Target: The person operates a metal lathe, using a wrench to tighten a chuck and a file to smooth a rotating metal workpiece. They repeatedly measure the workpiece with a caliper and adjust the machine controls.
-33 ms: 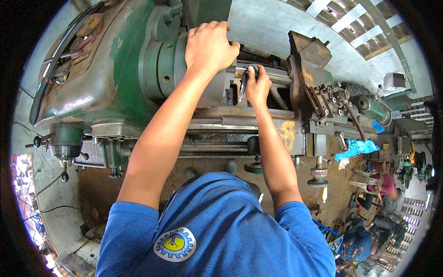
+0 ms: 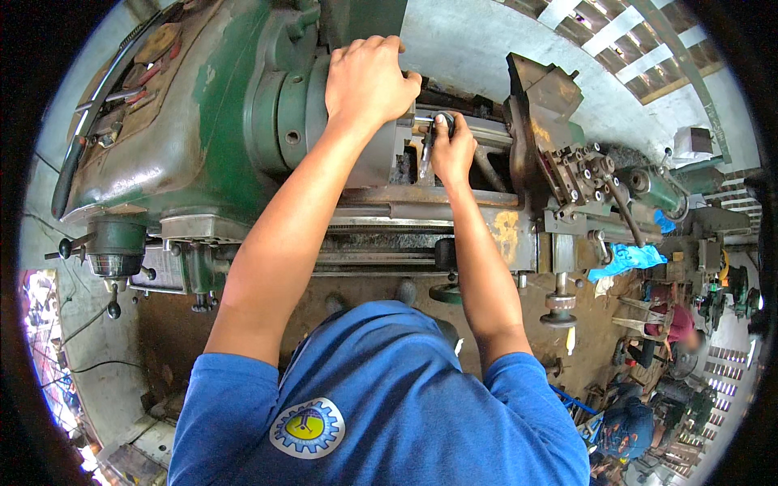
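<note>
My left hand lies over the top of the grey lathe chuck, fingers bent over its far side and thumb towards the chuck's face. Just right of the chuck face, my right hand pinches a small metal tool with a black rounded part. A shiny narrow piece hangs down beside those fingers. The rest of the tool is covered by the hand, so its kind cannot be made out. Both hands are above the lathe bed.
The green headstock stands left, with levers below it. At right are the carriage, tool post and tailstock. A blue cloth hangs by the carriage. Other people are at lower right.
</note>
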The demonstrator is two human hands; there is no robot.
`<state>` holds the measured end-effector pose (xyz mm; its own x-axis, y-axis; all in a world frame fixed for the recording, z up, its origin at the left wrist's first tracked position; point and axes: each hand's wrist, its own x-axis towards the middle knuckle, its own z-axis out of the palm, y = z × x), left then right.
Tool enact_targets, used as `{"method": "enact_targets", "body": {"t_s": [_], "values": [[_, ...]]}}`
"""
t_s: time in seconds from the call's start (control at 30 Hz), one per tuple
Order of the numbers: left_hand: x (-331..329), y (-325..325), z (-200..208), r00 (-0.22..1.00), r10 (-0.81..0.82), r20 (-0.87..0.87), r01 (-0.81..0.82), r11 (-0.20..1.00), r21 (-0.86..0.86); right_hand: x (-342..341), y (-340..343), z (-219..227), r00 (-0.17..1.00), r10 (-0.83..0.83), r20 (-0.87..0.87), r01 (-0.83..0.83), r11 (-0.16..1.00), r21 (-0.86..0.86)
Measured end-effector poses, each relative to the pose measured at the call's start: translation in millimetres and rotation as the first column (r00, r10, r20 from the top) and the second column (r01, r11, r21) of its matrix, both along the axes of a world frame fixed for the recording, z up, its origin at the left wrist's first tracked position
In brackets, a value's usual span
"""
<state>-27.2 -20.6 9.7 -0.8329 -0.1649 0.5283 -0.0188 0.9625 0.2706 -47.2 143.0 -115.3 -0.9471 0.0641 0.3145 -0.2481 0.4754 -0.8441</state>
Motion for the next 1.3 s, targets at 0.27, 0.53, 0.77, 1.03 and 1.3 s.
{"method": "enact_targets", "body": {"t_s": [0.27, 0.53, 0.77, 1.03, 1.3], "values": [[-5, -1, 3, 1.0, -0.004, -0.007, 0.004, 1.0, 0.001, -5, -2, -2, 1.0, 0.015, 0.012, -0.015, 1.0, -0.017], [-4, 0, 4, 1.0, -0.003, -0.005, 0.003, 1.0, 0.006, -24, 2, -5, 0.983, 0.02, 0.181, -0.018, 1.0, -0.015], [-3, 0, 5, 1.0, -0.016, -0.003, 0.016, 1.0, 0.027, -43, -1, -13, 0.93, 0.054, 0.363, 0.032, 0.973, -0.228], [-3, -1, 5, 1.0, -0.006, 0.003, 0.006, 1.0, 0.011, -42, 30, -1, 0.861, 0.108, 0.497, 0.219, 0.804, -0.553], [-3, -1, 4, 1.0, -0.009, -0.01, 0.01, 1.0, 0.019, -23, 5, 9, 0.999, 0.031, 0.045, -0.034, 0.997, 0.076]]}}
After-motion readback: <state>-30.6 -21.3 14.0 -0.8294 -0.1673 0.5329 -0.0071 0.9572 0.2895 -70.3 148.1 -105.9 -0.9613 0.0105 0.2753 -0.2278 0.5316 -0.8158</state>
